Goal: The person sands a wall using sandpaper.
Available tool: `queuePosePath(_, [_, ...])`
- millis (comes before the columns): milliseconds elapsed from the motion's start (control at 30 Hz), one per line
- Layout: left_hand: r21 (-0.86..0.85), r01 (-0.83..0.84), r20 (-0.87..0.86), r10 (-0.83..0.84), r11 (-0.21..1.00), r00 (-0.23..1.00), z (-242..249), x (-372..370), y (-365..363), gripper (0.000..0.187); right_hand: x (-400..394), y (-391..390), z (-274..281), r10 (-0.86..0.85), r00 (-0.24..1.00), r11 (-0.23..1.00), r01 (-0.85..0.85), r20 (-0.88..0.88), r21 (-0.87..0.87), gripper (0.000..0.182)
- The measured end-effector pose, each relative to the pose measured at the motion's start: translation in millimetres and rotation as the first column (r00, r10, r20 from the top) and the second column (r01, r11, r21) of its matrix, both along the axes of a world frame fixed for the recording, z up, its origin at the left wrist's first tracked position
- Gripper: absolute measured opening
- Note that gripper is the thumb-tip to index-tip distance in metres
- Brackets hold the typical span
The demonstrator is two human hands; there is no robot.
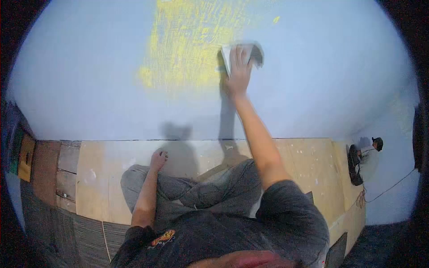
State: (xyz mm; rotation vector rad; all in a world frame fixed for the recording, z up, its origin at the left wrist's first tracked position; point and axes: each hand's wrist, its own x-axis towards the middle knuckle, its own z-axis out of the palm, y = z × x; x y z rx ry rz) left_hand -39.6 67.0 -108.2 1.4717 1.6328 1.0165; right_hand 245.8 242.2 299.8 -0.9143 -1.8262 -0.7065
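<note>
My right hand [240,71] is raised against the pale blue-white wall [313,76]. Its fingers lie spread over a sheet of sandpaper [226,56], pressing it to the surface; the sheet's dark right edge curls away and is blurred by motion. Just left of it, a rough yellow patch [187,53] with streaky marks shows on the wall. Low down, my left hand [159,159] hovers or rests near my bent knee, apart from the wall. Its fingers are loosely curled, and nothing shows in them.
I sit cross-legged on light wooden boards [96,178] with pale specks. At the right another person [368,163] sits by the wall. A thin cord [389,190] runs beside them. Dark striped flooring [91,232] lies at the lower left.
</note>
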Motion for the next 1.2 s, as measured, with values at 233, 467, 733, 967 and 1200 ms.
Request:
queuePosePath(233, [-0.130,-0.022,0.260,0.055,0.991,0.964,7,12,-4,0.028,57,-97,-175,0.177,0.958,0.854,-0.036,0.226,-0.518,0.070])
queuePosePath(467, [-0.133,-0.035,0.193,0.060,0.990,0.979,17,10,-7,0.028,43,-59,-2,0.217,0.921,0.976,-0.199,0.324,-0.090,0.063])
queuePosePath(733, [-0.040,-0.047,0.210,0.054,0.998,0.976,-8,4,0,0.028,0,4,135,0.032,0.980,0.959,-0.084,0.195,0.269,0.074])
queuePosePath(967, [-0.109,0.004,0.043,0.000,0.994,0.999,-14,5,0,0.029,49,-21,-64,0.048,0.828,0.985,0.054,0.558,-0.165,0.073])
queuePosePath(1200, [-0.069,0.054,0.063,-0.050,0.996,0.997,-13,-2,-4,0.031,104,-50,-30,0.206,0.517,0.978,-0.071,0.831,-0.198,0.080])
